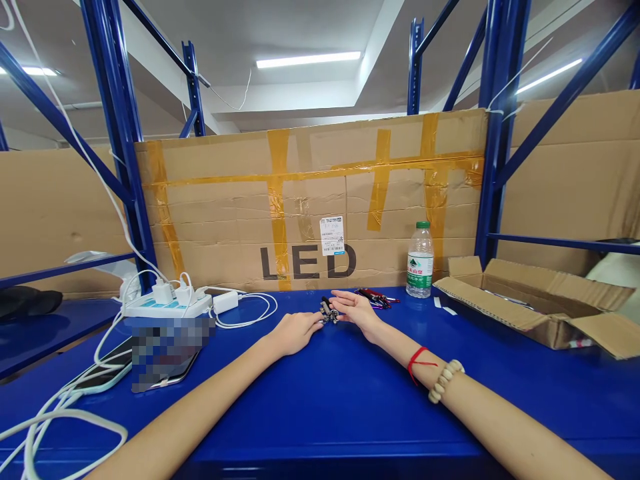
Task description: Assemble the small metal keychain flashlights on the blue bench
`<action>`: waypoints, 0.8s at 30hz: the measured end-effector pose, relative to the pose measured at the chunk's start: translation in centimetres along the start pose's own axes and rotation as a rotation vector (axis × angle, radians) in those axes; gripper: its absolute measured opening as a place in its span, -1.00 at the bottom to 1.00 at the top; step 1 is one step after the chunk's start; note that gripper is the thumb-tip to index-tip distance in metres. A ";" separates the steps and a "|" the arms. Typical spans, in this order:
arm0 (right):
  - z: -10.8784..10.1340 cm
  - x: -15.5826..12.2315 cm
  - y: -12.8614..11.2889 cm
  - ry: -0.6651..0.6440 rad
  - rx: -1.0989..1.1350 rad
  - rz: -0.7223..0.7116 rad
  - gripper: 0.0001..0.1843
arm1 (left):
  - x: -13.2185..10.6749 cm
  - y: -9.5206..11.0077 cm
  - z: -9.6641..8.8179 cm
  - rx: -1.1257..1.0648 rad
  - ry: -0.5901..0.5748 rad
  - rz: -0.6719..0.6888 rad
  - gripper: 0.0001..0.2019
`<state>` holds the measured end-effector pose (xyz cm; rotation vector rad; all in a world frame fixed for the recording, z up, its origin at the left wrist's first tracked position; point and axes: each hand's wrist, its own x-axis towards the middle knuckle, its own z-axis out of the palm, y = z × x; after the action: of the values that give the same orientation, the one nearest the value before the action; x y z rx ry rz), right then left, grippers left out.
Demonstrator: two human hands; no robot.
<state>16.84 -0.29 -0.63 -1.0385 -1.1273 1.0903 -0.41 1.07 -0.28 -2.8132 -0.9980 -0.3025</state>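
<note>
On the blue bench (320, 407), a small cluster of dark and silvery pieces (329, 311) lies near the middle, toward the far side, between the person's two hands. The left hand (294, 333) comes in from the left, fingers together and pointing inward, their tips at the cluster's near-left edge; the right hand (357, 313) is turned partly palm-up on the other side, its fingers loosely parted around the pieces. At this size I cannot tell whether either one is pinching a piece. The handling looks to be under way: both hands meet at the cluster, the pieces sit bunched, and no completed item can be made out beside them. How much remains cannot be read from this view. Just beyond the right hand lies a loose bunch of slim, pen-like items (381, 298), dark, red and purple. Farther right stand a green-capped bottle (419, 268) and an open cardboard box (500, 307) with a few things inside.
</note>
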 end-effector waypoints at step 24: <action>0.2 -0.4 -0.3 0.037 -0.026 -0.004 -0.66 | -0.1 0.0 -0.1 0.006 0.007 0.005 -0.74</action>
<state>16.64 -0.74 -0.39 -1.0718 -1.1158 1.0517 -0.44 0.98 -0.16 -2.8070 -0.9894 -0.3085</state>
